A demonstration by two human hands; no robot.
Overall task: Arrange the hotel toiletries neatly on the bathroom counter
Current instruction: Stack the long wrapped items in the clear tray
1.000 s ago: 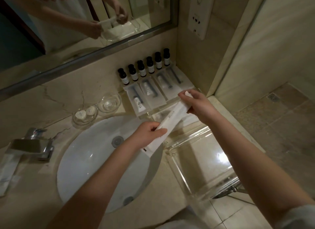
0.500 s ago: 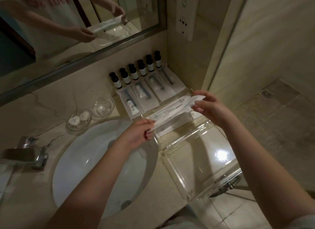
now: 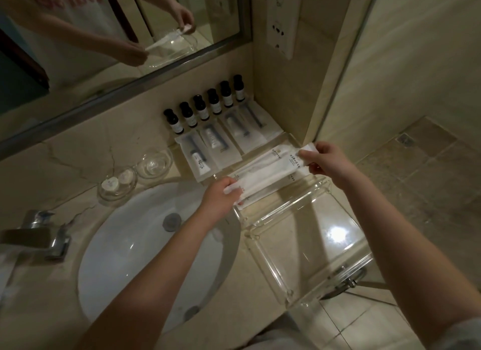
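Observation:
A long white paper packet [image 3: 270,175] is held flat at both ends, low over other white packets [image 3: 265,164] lying on the beige counter [image 3: 86,164]. My left hand [image 3: 221,196] pinches its near-left end. My right hand [image 3: 325,162] pinches its far-right end. Behind it lie several clear-wrapped toiletry packs [image 3: 216,146] in a row. Several small dark bottles [image 3: 203,110] with white labels stand along the wall behind those.
A clear acrylic tray [image 3: 309,235] sits at the counter's right edge, just in front of the packets. Two glass dishes [image 3: 117,185] stand left of the packs, one holding round white items. The white sink basin [image 3: 145,256] and chrome tap [image 3: 39,232] are at left.
Both hands carried the packet away from the sink, turned it level and lowered it onto the packets beside the tray. The camera view shifted slightly.

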